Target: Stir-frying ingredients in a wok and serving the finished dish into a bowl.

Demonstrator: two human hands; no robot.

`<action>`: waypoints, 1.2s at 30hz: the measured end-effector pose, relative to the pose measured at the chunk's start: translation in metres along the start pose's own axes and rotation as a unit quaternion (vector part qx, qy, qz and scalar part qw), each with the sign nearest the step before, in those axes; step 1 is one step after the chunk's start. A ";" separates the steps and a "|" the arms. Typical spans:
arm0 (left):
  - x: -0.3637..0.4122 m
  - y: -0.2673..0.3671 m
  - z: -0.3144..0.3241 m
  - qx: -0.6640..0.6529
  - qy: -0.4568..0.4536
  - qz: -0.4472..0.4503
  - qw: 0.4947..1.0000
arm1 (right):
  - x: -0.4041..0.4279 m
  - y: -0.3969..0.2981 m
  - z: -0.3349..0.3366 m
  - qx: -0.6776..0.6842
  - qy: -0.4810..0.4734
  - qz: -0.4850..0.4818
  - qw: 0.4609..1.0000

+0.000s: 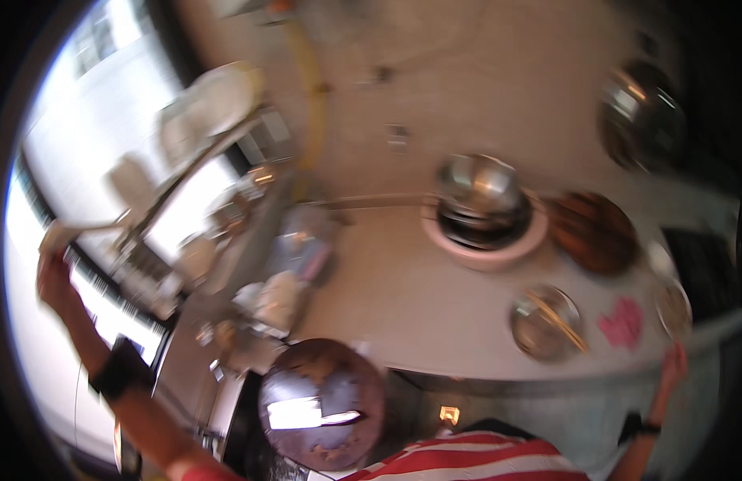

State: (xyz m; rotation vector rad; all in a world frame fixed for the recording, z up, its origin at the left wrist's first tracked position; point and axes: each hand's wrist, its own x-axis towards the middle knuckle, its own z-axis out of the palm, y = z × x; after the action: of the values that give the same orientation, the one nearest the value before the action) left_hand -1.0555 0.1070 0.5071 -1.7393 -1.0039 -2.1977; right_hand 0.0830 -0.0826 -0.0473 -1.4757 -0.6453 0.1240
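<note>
My left hand [53,276] is raised at the far left, in front of the bright window. A thin pale rod-like thing [100,227] runs from its fingertips towards the rack; blur hides whether I grip it. Low at the right, my right hand [673,368] has its fingertips at the near rim of a shallow round dish [673,309] by the counter's edge. Whether the fingers close on that rim is unclear. Left of the dish are a crumpled pink cloth-like thing [622,323] and a metal bowl [530,337] with chopsticks [554,318] laid across it.
A round chopping block [308,376] bears a cleaver [299,413]. Stacked metal bowls [478,186] sit in a pink basin [482,260], beside a round wooden board [593,234]. A wok-like pan [642,117] is against the wall. Dishes crowd the rack [190,159]. Bags [281,300] lie on the counter.
</note>
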 end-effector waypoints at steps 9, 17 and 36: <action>-0.441 0.196 0.494 -0.326 -0.313 -0.523 0.723 | -0.086 -0.251 0.112 -0.183 -0.294 -0.363 0.865; -0.649 0.353 0.650 -0.362 -0.344 -0.782 0.372 | -0.074 -0.190 0.009 -0.341 -0.224 -0.289 0.866; -0.845 0.364 0.864 -0.286 -0.530 -0.774 0.197 | 0.210 0.001 -0.102 -0.364 -0.142 0.030 0.920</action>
State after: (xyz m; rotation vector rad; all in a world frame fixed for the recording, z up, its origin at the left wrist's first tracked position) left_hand 0.0838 0.1118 -0.0353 0.5556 0.7247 -0.0082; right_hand 0.3050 -0.0767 0.0240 -2.2241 -0.9409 0.1565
